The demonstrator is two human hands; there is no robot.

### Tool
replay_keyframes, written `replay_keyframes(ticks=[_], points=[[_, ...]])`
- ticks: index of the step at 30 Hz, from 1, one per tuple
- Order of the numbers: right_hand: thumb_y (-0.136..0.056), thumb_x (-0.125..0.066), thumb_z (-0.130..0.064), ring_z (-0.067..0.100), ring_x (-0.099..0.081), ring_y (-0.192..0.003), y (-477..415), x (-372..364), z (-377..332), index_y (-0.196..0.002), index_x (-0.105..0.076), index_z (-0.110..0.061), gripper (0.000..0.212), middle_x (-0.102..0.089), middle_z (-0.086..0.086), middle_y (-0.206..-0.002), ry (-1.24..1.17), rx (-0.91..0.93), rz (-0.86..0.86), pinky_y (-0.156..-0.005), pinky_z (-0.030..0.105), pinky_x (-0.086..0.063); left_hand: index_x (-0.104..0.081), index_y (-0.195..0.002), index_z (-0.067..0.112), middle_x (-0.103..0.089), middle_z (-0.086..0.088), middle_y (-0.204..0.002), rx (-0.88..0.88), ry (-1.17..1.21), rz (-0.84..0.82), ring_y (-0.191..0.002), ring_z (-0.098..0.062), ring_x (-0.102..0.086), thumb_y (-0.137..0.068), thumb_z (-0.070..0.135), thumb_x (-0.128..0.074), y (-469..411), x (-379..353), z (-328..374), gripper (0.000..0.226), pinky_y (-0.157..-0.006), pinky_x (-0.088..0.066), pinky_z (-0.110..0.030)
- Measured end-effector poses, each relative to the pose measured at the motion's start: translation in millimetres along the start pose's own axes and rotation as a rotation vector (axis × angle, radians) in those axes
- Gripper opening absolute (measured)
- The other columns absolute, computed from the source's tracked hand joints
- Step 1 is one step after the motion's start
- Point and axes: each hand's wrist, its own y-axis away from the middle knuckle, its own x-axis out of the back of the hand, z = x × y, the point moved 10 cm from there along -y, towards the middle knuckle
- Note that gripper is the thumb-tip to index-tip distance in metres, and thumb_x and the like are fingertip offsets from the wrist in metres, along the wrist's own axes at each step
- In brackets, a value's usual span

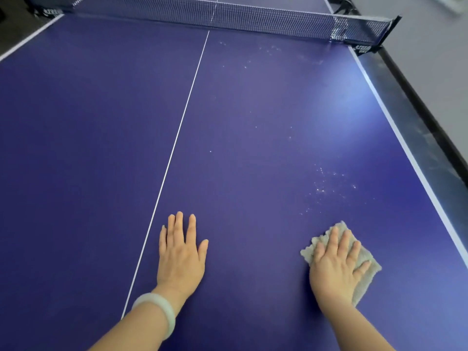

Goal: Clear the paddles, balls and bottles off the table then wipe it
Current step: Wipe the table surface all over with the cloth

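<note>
A blue table-tennis table (88, 148) fills the view, with a white centre line running up its middle. My right hand (334, 267) lies flat with straight fingers on a grey cloth (368, 268), pressing it onto the table at the near right. My left hand (181, 254) rests palm down, fingers straight, just right of the centre line, holding nothing. No paddles, balls or bottles show on the table. Pale specks and smears (326, 186) dot the surface beyond the cloth and also near the net.
The dark net (228, 15) spans the far end, clamped at its right post (364, 48). The table's right edge with its white line (415, 163) runs beside a dark ledge and a grey wall. A pale bangle (162, 310) circles my left wrist.
</note>
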Motion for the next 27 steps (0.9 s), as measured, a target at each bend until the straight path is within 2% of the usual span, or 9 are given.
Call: replay_keyframes(ticks=[3,6,9,11,15,18,20,24,27], points=[[-0.095,0.011,-0.047,0.022,0.011,-0.150,44,-16,-61,-0.152,0.011,-0.026,0.061,0.006,0.001,-0.164,0.063,0.238,0.045,-0.118,0.053,0.004,-0.028,-0.151,0.007,-0.028,-0.022,-0.155,-0.014,-0.025,0.009,-0.147,-0.036,-0.021,-0.098,0.046,-0.014,-5,-3,0,0.068,-0.119,-0.019,-0.053],[-0.104,-0.011,-0.042,0.022,-0.006,-0.150,75,-27,-126,-0.156,-0.017,-0.023,0.055,-0.013,-0.002,-0.163,0.101,0.732,0.026,-0.116,0.051,-0.006,-0.031,-0.150,0.006,-0.031,-0.022,-0.154,-0.017,-0.014,0.018,-0.146,-0.036,-0.024,-0.097,0.045,-0.015,-2,-4,1,0.067,-0.117,-0.022,-0.054],[-0.104,-0.023,-0.038,0.020,-0.014,-0.150,43,-14,-129,-0.156,-0.015,-0.026,0.054,-0.012,-0.007,-0.163,0.243,0.982,0.052,-0.115,0.049,-0.012,-0.034,-0.148,0.005,-0.034,-0.023,-0.152,-0.015,-0.016,0.040,-0.144,-0.037,-0.027,-0.096,0.044,-0.017,-4,-3,1,0.067,-0.116,-0.024,-0.054],[-0.104,-0.023,-0.035,0.019,-0.014,-0.149,-18,2,-83,-0.156,-0.005,-0.026,0.056,-0.006,-0.008,-0.163,0.290,0.740,0.097,-0.116,0.047,-0.013,-0.034,-0.148,0.005,-0.034,-0.023,-0.152,-0.013,-0.016,0.039,-0.144,-0.037,-0.028,-0.096,0.044,-0.017,-4,-3,2,0.067,-0.116,-0.024,-0.054],[-0.103,-0.016,-0.037,0.017,0.004,-0.149,-68,32,50,-0.156,0.000,-0.030,0.056,0.002,-0.006,-0.164,-0.050,-0.094,0.074,-0.119,0.051,0.000,-0.033,-0.148,0.004,-0.035,-0.025,-0.151,-0.030,-0.005,0.034,-0.143,-0.039,-0.028,-0.096,0.043,-0.018,-5,-3,3,0.067,-0.115,-0.025,-0.056],[-0.103,-0.014,-0.040,0.024,0.008,-0.150,-43,19,30,-0.157,0.001,-0.026,0.058,0.006,-0.001,-0.164,-0.094,-0.254,0.070,-0.117,0.057,0.006,-0.033,-0.148,0.003,-0.033,-0.026,-0.152,-0.032,-0.002,0.024,-0.144,-0.040,-0.026,-0.096,0.043,-0.020,-5,-4,3,0.066,-0.115,-0.025,-0.056],[-0.103,-0.012,-0.040,0.025,0.008,-0.150,-35,6,-34,-0.156,0.007,-0.026,0.058,0.008,-0.001,-0.164,0.009,-0.096,0.071,-0.117,0.056,0.004,-0.033,-0.148,0.003,-0.032,-0.026,-0.152,-0.033,-0.002,0.026,-0.144,-0.040,-0.026,-0.096,0.042,-0.021,-5,-3,3,0.067,-0.115,-0.025,-0.057],[-0.102,-0.011,-0.044,0.016,0.020,-0.148,-30,-24,-191,-0.154,0.013,-0.029,0.059,0.014,-0.008,-0.162,0.118,0.571,-0.011,-0.118,0.047,0.009,-0.034,-0.147,0.002,-0.033,-0.026,-0.152,-0.036,-0.007,0.030,-0.143,-0.041,-0.028,-0.095,0.041,-0.022,-5,0,3,0.066,-0.113,-0.026,-0.057],[-0.100,-0.002,-0.048,0.014,0.023,-0.147,-18,-30,-228,-0.152,0.014,-0.035,0.057,0.019,-0.013,-0.160,0.214,0.914,-0.072,-0.120,0.046,0.013,-0.035,-0.147,0.003,-0.033,-0.025,-0.152,-0.032,-0.007,0.025,-0.143,-0.040,-0.028,-0.095,0.041,-0.022,-5,1,4,0.066,-0.112,-0.027,-0.057]])
